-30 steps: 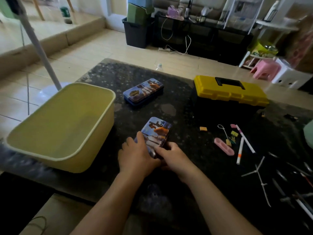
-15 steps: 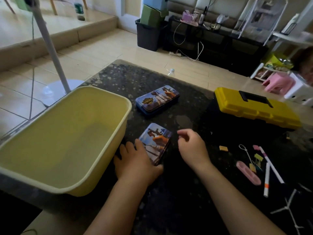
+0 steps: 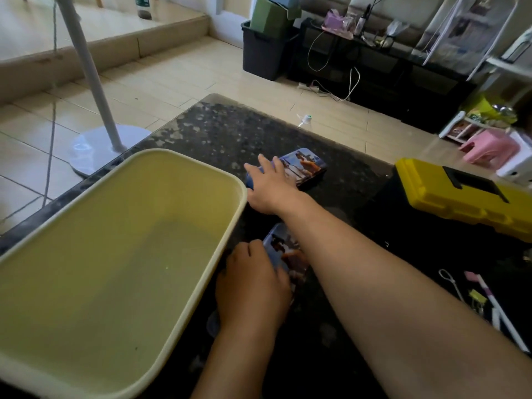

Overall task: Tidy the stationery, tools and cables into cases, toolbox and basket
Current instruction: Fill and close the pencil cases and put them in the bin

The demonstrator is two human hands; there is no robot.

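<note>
The right hand (image 3: 270, 187) has been carried from the near pencil case (image 3: 283, 250), which is gripped at lower centre by the curled left hand (image 3: 253, 286), up to the far pencil case (image 3: 306, 168) at mid-frame, fingers spread upon it, so both cases are probably being gathered for filling.

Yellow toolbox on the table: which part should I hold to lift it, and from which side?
Take the black handle in the lid of the yellow toolbox, coming from above. The box lies flat, lid shut and facing up, and the handle lies folded into its recess, so fingers probably must hook under it first.
</note>
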